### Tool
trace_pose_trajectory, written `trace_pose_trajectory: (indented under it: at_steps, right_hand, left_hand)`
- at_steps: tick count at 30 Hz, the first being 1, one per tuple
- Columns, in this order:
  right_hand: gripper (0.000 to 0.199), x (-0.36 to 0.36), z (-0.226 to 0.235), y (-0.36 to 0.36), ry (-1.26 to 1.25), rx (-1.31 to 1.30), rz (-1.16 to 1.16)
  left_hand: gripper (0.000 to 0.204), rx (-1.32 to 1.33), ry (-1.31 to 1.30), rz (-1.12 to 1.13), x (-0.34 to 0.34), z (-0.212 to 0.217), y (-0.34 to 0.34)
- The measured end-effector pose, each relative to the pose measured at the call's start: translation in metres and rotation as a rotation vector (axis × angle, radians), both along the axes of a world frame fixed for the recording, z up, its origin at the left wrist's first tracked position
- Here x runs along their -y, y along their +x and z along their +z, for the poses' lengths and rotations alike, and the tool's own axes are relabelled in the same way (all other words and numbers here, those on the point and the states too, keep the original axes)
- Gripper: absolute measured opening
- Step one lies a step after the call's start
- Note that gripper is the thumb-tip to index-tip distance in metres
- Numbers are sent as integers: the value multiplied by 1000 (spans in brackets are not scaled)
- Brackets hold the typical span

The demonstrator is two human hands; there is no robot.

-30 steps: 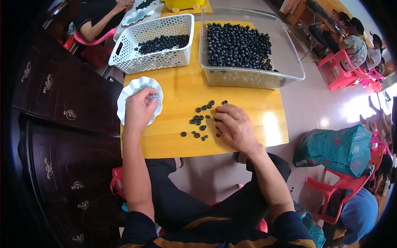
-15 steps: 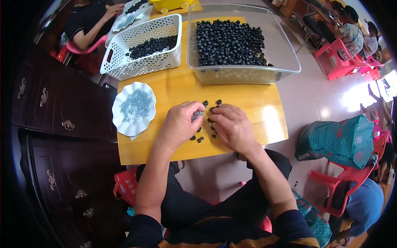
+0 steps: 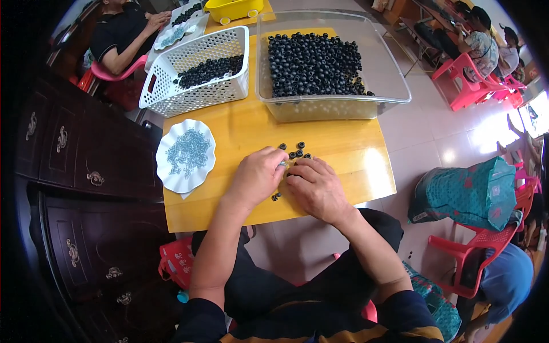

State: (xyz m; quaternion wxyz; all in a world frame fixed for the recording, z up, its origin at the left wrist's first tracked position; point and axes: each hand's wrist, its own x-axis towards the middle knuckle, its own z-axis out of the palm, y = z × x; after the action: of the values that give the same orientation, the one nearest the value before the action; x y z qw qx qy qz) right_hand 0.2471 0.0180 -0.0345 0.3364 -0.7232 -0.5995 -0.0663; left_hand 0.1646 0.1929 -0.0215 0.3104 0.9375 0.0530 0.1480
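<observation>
My left hand (image 3: 258,175) is closed, and a few small clear pieces show between its thumb and fingers. My right hand (image 3: 320,187) is right beside it on the yellow table (image 3: 234,134), fingers bent downward and close together; whatever lies under its fingertips is hidden. Just beyond the hands are several small black ring-shaped parts (image 3: 299,153), and a few smaller black bits (image 3: 277,196) rest between my wrists. To the left, a white scalloped plate (image 3: 207,166) bears a heap of the same clear pieces (image 3: 189,151).
At the back stand a white perforated basket (image 3: 200,102) and a large clear bin (image 3: 331,110), both containing many black parts. Dark drawers (image 3: 103,143) line the left. A teal bag (image 3: 463,191) and a red chair (image 3: 477,251) are at the right. Another person (image 3: 126,34) sits at back left.
My hands have drawn closer together, the right one shifting left and slightly nearer to me. More of the black parts beyond the fingers now show. The whole view has shifted a little.
</observation>
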Motion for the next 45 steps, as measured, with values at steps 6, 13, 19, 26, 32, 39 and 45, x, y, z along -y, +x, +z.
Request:
trace_pose_trajectory:
  at_steps: [6,13,19,26,32,39,45]
  right_hand:
    - [16,0,-3,0,21,-12,-18]
    - [17,-4,1,-3,15,-28,-16]
    - [18,-7,-1,6,115,-59,-73]
    - [18,-3,7,17,236,-185,-211]
    - [12,-4,6,19,247,-176,-261]
    - [10,-2,8,21,251,-188,-306]
    - [9,-2,2,10,187,-531,-299]
  left_hand:
    - [17,1,-43,7,-2,2,-2]
    - [21,50,-214,62,-7,8,-8]
    - [22,123,-548,125,-16,4,-13]
    - [20,101,-794,105,-23,-10,-16]
    - [20,93,-387,47,-4,-6,-9]
    - [21,124,-360,64,0,-6,-5]
    - [28,195,-883,86,-3,0,-7]
